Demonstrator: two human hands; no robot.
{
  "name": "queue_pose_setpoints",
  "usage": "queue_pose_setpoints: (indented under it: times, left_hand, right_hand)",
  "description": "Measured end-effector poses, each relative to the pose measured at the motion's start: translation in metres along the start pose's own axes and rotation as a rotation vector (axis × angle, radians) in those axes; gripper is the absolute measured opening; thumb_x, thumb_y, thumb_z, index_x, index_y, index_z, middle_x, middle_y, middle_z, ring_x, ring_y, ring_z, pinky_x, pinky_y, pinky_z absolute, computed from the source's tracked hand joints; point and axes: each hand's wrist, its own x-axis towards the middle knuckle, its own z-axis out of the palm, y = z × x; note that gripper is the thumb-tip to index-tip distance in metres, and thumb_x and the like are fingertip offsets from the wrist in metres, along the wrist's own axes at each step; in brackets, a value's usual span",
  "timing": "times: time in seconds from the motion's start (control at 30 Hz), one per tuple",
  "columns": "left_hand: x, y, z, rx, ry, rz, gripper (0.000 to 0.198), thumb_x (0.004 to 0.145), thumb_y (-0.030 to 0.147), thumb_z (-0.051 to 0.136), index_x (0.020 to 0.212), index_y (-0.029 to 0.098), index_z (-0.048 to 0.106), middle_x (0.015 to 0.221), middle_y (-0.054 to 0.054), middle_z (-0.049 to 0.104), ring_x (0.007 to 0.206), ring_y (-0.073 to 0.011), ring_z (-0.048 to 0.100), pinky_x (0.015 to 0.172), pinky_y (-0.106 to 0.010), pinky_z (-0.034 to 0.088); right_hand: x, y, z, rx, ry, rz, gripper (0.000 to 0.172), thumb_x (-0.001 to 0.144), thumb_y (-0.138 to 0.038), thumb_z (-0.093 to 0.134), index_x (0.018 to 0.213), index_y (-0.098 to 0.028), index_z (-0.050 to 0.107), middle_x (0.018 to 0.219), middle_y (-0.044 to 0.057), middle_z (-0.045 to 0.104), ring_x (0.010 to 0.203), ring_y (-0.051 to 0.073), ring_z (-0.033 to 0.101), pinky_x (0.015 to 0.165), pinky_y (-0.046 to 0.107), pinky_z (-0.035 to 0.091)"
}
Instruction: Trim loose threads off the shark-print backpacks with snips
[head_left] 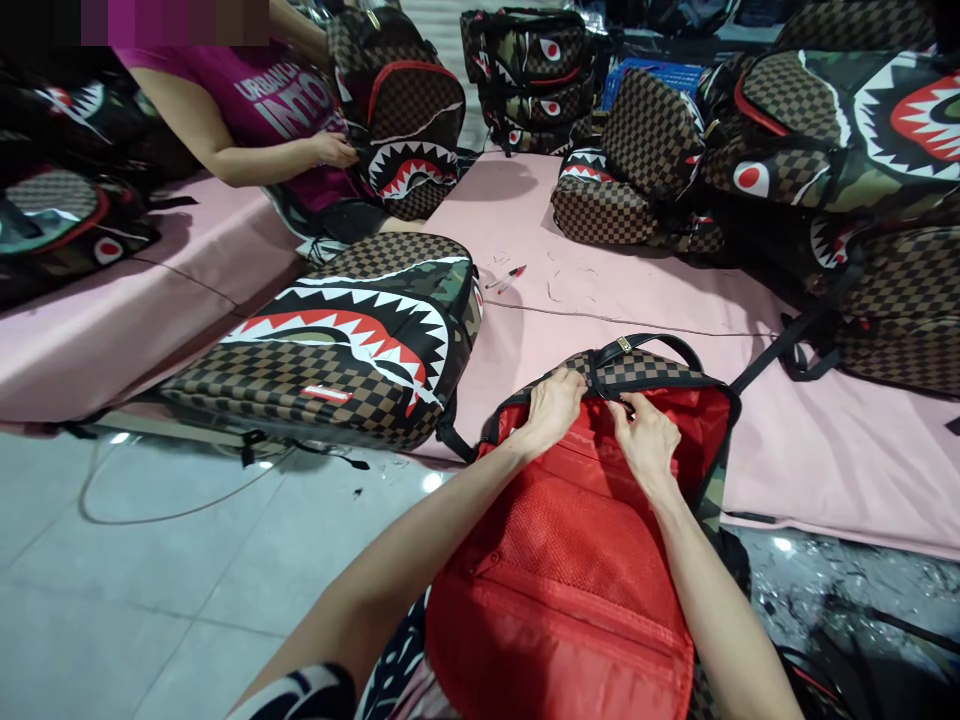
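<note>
An open backpack (562, 520) with a bright red lining lies across my lap and the table edge, its front panel folded down towards me. The outside shows a brown checkered pattern, and a black top handle (652, 345) with a small metal piece arches above the rim. My left hand (553, 408) pinches the upper rim just left of the handle's base. Close beside it, my right hand (646, 435) is closed at the same rim, with a small dark looped thing (628, 406) at its fingertips. Its exact kind is unclear.
A shark-mouth backpack (337, 345) lies at left on the pink-covered table (810, 460). Red-and-black pens (506, 279) and thread scraps lie beyond. More backpacks (795, 130) pile up at right. Across the table, a person in a purple shirt (262, 110) handles another backpack (412, 110).
</note>
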Motion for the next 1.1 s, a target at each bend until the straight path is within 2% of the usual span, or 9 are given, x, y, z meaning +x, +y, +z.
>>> queue_pose_setpoints:
  times: [0.2, 0.4, 0.6, 0.67, 0.73, 0.83, 0.93, 1.0, 1.1]
  left_hand:
    - [0.005, 0.001, -0.003, -0.162, -0.022, -0.126, 0.016, 0.085, 0.019, 0.043, 0.086, 0.018, 0.059, 0.087, -0.004, 0.063, 0.078, -0.0164, 0.058, 0.071, -0.027, 0.042]
    - [0.005, 0.003, -0.007, -0.212, -0.003, -0.148, 0.017, 0.085, 0.022, 0.043, 0.081, 0.019, 0.059, 0.078, -0.001, 0.063, 0.071, -0.0151, 0.057, 0.066, -0.025, 0.041]
    - [0.003, 0.004, -0.007, -0.263, 0.006, -0.171, 0.017, 0.085, 0.022, 0.043, 0.080, 0.020, 0.060, 0.078, -0.001, 0.063, 0.074, -0.0157, 0.057, 0.070, -0.026, 0.041]
    - [0.002, 0.002, -0.007, -0.316, -0.006, -0.172, 0.023, 0.087, 0.025, 0.040, 0.078, 0.019, 0.059, 0.075, -0.001, 0.063, 0.072, -0.0154, 0.057, 0.070, -0.026, 0.042]
    - [0.000, 0.000, -0.009, -0.388, -0.003, -0.145, 0.035, 0.091, 0.031, 0.033, 0.072, 0.017, 0.059, 0.076, -0.002, 0.063, 0.074, -0.0144, 0.058, 0.073, -0.025, 0.042]
    - [-0.007, 0.001, -0.011, -0.464, 0.084, -0.088, 0.039, 0.092, 0.035, 0.032, 0.070, 0.017, 0.058, 0.082, -0.003, 0.063, 0.080, -0.0131, 0.058, 0.079, -0.024, 0.042]
    - [-0.016, 0.005, -0.012, -0.515, 0.164, -0.125, 0.029, 0.089, 0.036, 0.041, 0.074, 0.017, 0.057, 0.076, -0.001, 0.060, 0.076, -0.0122, 0.056, 0.077, -0.024, 0.043]
    - [-0.021, 0.009, -0.010, -0.648, 0.048, -0.207, 0.030, 0.088, 0.041, 0.043, 0.075, 0.017, 0.056, 0.067, 0.000, 0.058, 0.064, -0.0113, 0.056, 0.069, -0.025, 0.045]
    - [-0.019, 0.014, -0.005, -1.076, -0.311, -0.427, 0.037, 0.086, 0.048, 0.044, 0.079, 0.014, 0.057, 0.068, -0.004, 0.061, 0.057, -0.0120, 0.058, 0.060, -0.026, 0.048]
  right_hand:
    - [-0.002, 0.001, 0.003, 0.014, 0.041, -0.036, 0.031, 0.087, -0.039, 0.045, 0.100, -0.020, 0.065, 0.094, 0.007, 0.070, 0.080, 0.018, 0.062, 0.059, 0.025, 0.030]
    - [-0.003, -0.008, 0.002, -0.030, 0.027, -0.151, 0.028, 0.088, -0.038, 0.044, 0.098, -0.021, 0.064, 0.086, 0.005, 0.069, 0.075, 0.017, 0.060, 0.058, 0.026, 0.028]
    - [-0.002, -0.015, 0.001, -0.087, 0.014, -0.227, 0.029, 0.090, -0.032, 0.040, 0.090, -0.018, 0.066, 0.083, 0.008, 0.067, 0.074, 0.018, 0.058, 0.062, 0.027, 0.030]
    - [0.000, -0.009, 0.000, 0.014, 0.012, -0.159, 0.029, 0.089, -0.034, 0.041, 0.090, -0.019, 0.066, 0.082, 0.007, 0.068, 0.074, 0.018, 0.059, 0.063, 0.027, 0.032]
    - [0.003, -0.002, -0.001, 0.189, 0.041, -0.021, 0.031, 0.087, -0.040, 0.043, 0.094, -0.020, 0.065, 0.084, 0.006, 0.069, 0.072, 0.018, 0.060, 0.064, 0.026, 0.036]
    - [0.009, 0.007, 0.000, 0.454, 0.103, 0.160, 0.039, 0.078, -0.051, 0.052, 0.096, -0.018, 0.062, 0.087, 0.006, 0.069, 0.073, 0.019, 0.061, 0.065, 0.026, 0.039]
    - [0.017, 0.007, 0.007, 0.646, 0.013, 0.247, 0.039, 0.068, -0.056, 0.060, 0.069, -0.017, 0.059, 0.062, 0.000, 0.062, 0.057, 0.015, 0.053, 0.054, 0.025, 0.035]
    - [0.024, 0.003, 0.013, 0.841, -0.070, 0.342, 0.041, 0.064, -0.056, 0.063, 0.054, -0.019, 0.049, 0.047, -0.005, 0.047, 0.045, 0.010, 0.039, 0.045, 0.024, 0.027]
    - [0.037, -0.002, 0.018, 1.107, -0.086, 0.473, 0.041, 0.060, -0.050, 0.067, 0.052, -0.021, 0.040, 0.042, -0.010, 0.033, 0.040, 0.006, 0.025, 0.040, 0.023, 0.021]
